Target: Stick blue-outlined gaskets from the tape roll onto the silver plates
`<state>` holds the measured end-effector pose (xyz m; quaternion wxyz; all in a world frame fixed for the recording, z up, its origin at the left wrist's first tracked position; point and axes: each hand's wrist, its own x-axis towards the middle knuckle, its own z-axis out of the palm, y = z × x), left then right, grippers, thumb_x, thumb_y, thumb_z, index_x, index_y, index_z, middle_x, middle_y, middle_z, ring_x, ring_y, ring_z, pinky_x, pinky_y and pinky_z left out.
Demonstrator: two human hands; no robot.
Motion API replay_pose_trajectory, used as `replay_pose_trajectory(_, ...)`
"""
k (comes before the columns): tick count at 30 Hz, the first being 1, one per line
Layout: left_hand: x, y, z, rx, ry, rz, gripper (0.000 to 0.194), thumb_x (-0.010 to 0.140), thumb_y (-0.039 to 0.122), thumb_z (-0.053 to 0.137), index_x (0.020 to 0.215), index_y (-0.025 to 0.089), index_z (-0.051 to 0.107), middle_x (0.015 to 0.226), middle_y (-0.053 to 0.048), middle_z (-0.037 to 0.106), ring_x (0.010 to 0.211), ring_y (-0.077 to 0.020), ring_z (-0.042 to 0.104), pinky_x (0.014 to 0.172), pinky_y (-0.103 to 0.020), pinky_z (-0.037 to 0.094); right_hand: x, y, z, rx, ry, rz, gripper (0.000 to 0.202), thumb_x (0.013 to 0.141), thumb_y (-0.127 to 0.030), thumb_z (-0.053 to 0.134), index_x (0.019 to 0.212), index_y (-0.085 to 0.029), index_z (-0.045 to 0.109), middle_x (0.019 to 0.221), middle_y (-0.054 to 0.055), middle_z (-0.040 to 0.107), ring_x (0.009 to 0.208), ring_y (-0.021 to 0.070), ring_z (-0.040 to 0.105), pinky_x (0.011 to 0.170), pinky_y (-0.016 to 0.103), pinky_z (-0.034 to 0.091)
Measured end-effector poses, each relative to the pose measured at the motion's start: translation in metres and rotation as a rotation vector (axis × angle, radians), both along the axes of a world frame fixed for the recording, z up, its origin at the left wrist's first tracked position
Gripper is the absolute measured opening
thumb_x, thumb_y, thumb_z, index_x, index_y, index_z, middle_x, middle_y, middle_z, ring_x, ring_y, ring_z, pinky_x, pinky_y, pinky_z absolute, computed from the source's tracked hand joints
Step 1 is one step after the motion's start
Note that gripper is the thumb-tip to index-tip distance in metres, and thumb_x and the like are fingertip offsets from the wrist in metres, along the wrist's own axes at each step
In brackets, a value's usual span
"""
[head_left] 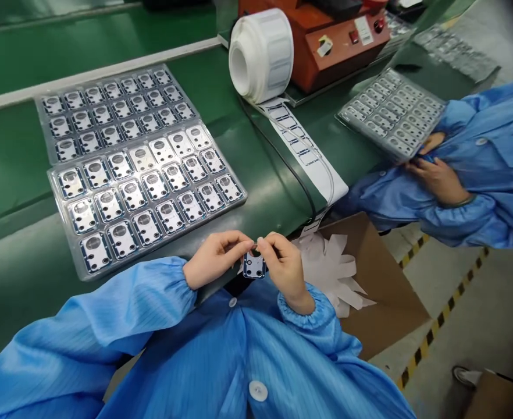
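A small silver plate with dark blue edges and round holes [254, 265] hangs upright between my two hands, in front of my chest. My left hand [219, 256] pinches its top edge from the left. From the right, the thumb and fingers of my right hand [285, 265] close on the same top edge. The fingertips nearly meet and hide the plate's upper rim. Left of my hands, a clear tray [152, 247] on the green bench holds rows of similar plates. Behind it lies a second such tray [42, 125], also filled with rows.
A white label roll [267, 55] stands at the back, its strip [321, 180] trailing over the bench edge. Behind it sits an orange machine [344, 46]. A cardboard box [387, 285] with white paper strips is at right. Another person's hands [442, 177] are near a tray [341, 116].
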<state>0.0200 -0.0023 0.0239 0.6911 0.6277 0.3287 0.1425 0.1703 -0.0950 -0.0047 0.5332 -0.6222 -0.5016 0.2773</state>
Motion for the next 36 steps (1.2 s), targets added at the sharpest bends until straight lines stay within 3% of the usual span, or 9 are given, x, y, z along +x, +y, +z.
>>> replay_pose_trajectory(5, -0.005, 0.007, 0.02, -0.009, 0.084, -0.065, 0.03, 0.091, 0.039, 0.06, 0.081, 0.012, 0.069, 0.068, -0.001, 0.064, 0.06, -0.0078, 0.053, 0.056, -0.02, 0.042, 0.009, -0.009, -0.014, 0.09, 0.041, 0.048, 0.037, 0.103, -0.038, 0.044, 0.08, -0.019, 0.067, 0.068, -0.001, 0.058, 0.057, 0.011, 0.051, 0.054, 0.025, 0.041)
replay_pose_trajectory(8, -0.018, 0.02, 0.042, 0.077, 0.092, 0.001, 0.024, 0.092, 0.033, 0.057, 0.09, 0.012, 0.069, 0.077, -0.003, 0.068, 0.059, -0.0076, 0.055, 0.053, -0.02, 0.042, 0.014, -0.01, -0.02, 0.096, 0.013, 0.013, 0.033, 0.103, -0.035, 0.046, 0.086, -0.02, 0.071, 0.069, -0.001, 0.06, 0.055, 0.0101, 0.052, 0.051, 0.024, 0.041)
replay_pose_trajectory(14, -0.076, 0.098, 0.083, 0.392, 0.164, 0.425, 0.021, 0.092, 0.031, 0.062, 0.103, 0.014, 0.068, 0.089, -0.003, 0.069, 0.069, -0.0076, 0.059, 0.056, -0.018, 0.045, 0.016, -0.009, -0.021, 0.173, -0.165, 0.019, 0.028, 0.101, -0.026, 0.048, 0.084, -0.02, 0.069, 0.071, 0.0, 0.063, 0.058, 0.0108, 0.057, 0.054, 0.024, 0.045)
replay_pose_trajectory(17, -0.108, 0.151, 0.083, 0.642, 0.254, 0.728, 0.013, 0.09, 0.023, 0.06, 0.097, 0.013, 0.066, 0.086, -0.005, 0.068, 0.068, -0.0086, 0.059, 0.061, -0.02, 0.049, 0.017, -0.008, -0.024, 0.26, -0.303, 0.005, 0.024, 0.1, -0.022, 0.049, 0.086, -0.019, 0.067, 0.072, 0.001, 0.065, 0.064, 0.0129, 0.062, 0.062, 0.026, 0.049)
replay_pose_trajectory(19, -0.121, 0.176, 0.074, 0.714, 0.382, 0.808, 0.014, 0.093, 0.021, 0.054, 0.094, 0.013, 0.066, 0.087, -0.006, 0.07, 0.069, -0.0095, 0.059, 0.069, -0.023, 0.052, 0.018, -0.006, -0.028, 0.303, -0.369, 0.01, 0.022, 0.1, -0.021, 0.049, 0.086, -0.019, 0.067, 0.073, 0.002, 0.067, 0.067, 0.0135, 0.064, 0.065, 0.026, 0.051)
replay_pose_trajectory(25, -0.112, 0.192, 0.03, 0.784, 0.667, 0.658, 0.021, 0.093, 0.025, 0.052, 0.097, 0.015, 0.07, 0.094, -0.008, 0.074, 0.082, -0.018, 0.065, 0.083, -0.033, 0.054, 0.017, 0.001, -0.031, 0.358, -0.42, 0.047, 0.021, 0.1, -0.018, 0.05, 0.086, -0.019, 0.066, 0.076, 0.001, 0.068, 0.068, 0.0118, 0.066, 0.065, 0.023, 0.052)
replay_pose_trajectory(29, -0.102, 0.186, 0.019, 0.922, 0.759, 0.602, 0.022, 0.09, 0.026, 0.057, 0.103, 0.015, 0.071, 0.113, -0.013, 0.072, 0.109, -0.027, 0.061, 0.106, -0.044, 0.044, 0.019, 0.0, -0.03, 0.376, -0.395, 0.056, 0.021, 0.099, -0.016, 0.051, 0.085, -0.019, 0.066, 0.075, 0.001, 0.068, 0.067, 0.0109, 0.066, 0.064, 0.022, 0.053)
replay_pose_trajectory(33, -0.101, 0.176, 0.031, 1.048, 0.797, 0.522, 0.028, 0.093, 0.031, 0.053, 0.111, 0.015, 0.068, 0.122, -0.016, 0.068, 0.116, -0.0293, 0.056, 0.11, -0.05, 0.039, 0.025, -0.005, -0.031, 0.37, -0.348, 0.014, 0.021, 0.097, -0.015, 0.052, 0.083, -0.019, 0.067, 0.073, 0.001, 0.068, 0.064, 0.012, 0.066, 0.06, 0.023, 0.053)
replay_pose_trajectory(36, -0.085, 0.147, 0.063, 1.17, 0.734, 0.387, 0.029, 0.094, 0.03, 0.049, 0.112, 0.015, 0.068, 0.115, -0.015, 0.071, 0.112, -0.0286, 0.06, 0.107, -0.05, 0.043, 0.032, -0.009, -0.032, 0.353, -0.32, -0.044, 0.022, 0.097, -0.016, 0.052, 0.081, -0.02, 0.068, 0.07, 0.0, 0.068, 0.061, 0.0126, 0.065, 0.057, 0.024, 0.052)
